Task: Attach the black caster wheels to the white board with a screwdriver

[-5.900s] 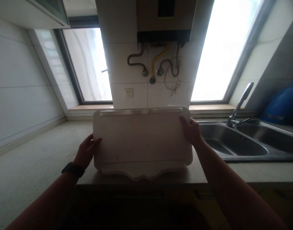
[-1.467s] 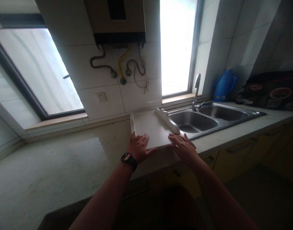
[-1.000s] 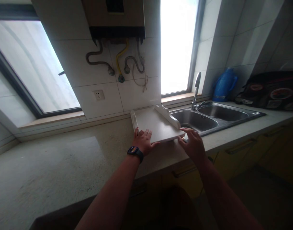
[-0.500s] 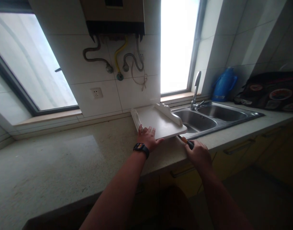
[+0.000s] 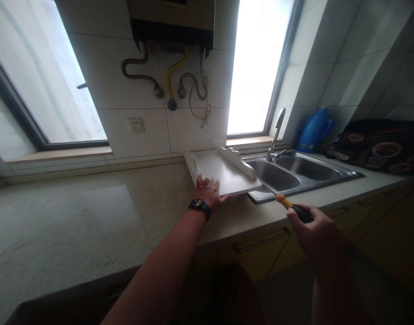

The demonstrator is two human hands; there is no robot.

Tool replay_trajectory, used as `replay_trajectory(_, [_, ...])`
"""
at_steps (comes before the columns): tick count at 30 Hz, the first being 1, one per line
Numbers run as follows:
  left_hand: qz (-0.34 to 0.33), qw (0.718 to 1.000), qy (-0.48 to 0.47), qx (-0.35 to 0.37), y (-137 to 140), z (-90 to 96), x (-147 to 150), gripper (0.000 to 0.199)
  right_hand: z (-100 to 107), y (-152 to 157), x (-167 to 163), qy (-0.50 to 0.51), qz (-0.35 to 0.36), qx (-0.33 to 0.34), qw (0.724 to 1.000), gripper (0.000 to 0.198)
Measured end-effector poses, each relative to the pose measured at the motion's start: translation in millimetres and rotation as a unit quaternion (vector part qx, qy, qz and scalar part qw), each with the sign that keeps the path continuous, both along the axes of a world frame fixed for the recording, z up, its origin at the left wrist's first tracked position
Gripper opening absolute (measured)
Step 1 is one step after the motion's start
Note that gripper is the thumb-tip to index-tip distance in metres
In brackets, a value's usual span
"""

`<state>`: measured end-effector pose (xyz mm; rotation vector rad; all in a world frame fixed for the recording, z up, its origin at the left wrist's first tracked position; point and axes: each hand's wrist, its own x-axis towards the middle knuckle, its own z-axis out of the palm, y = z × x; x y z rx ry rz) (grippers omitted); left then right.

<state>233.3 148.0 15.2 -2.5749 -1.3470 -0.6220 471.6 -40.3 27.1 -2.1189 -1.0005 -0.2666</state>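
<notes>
A white shelf-like board (image 5: 227,174) with raised, curved side pieces lies on the counter, its right part over the sink's edge. My left hand (image 5: 209,192), with a dark watch on the wrist, rests on the board's front left part with its fingers spread. My right hand (image 5: 317,225) is closed round the black grip of a screwdriver (image 5: 284,201) with a yellow collar. The thin shaft points up and left towards the front end of the board's right side piece. Whether its tip touches the board I cannot tell.
A double steel sink (image 5: 278,176) with a tap (image 5: 278,131) lies right of the board. Behind it stand a blue thermos jug (image 5: 313,131) and a dark bag (image 5: 379,144). A water heater (image 5: 171,27) with pipes hangs above the stone counter (image 5: 92,216). Drawer handles (image 5: 261,240) stick out below.
My right hand has moved right with the screwdriver, away from the board's front edge, and more of the shaft now shows. My left hand stays on the board. The view has shifted slightly.
</notes>
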Motion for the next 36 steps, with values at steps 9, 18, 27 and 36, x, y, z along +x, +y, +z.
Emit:
replay_trajectory(9, [0.001,1.0,0.009,-0.007,15,-3.1,5,0.088,-7,124,-13,-0.144,0.125,0.035,0.981,0.041])
replay_trajectory(18, [0.004,1.0,0.014,0.005,17,-2.6,5,0.079,-5,183,-4,-0.176,0.124,-0.016,0.976,0.037])
replay_trajectory(27, [0.006,1.0,0.016,0.002,18,-1.6,5,0.076,4,208,-5,-0.147,0.116,-0.043,0.981,0.036])
replay_trajectory(36, [0.001,1.0,0.01,0.001,16,-1.3,3,0.078,-17,160,-28,-0.167,0.134,0.069,0.974,0.044])
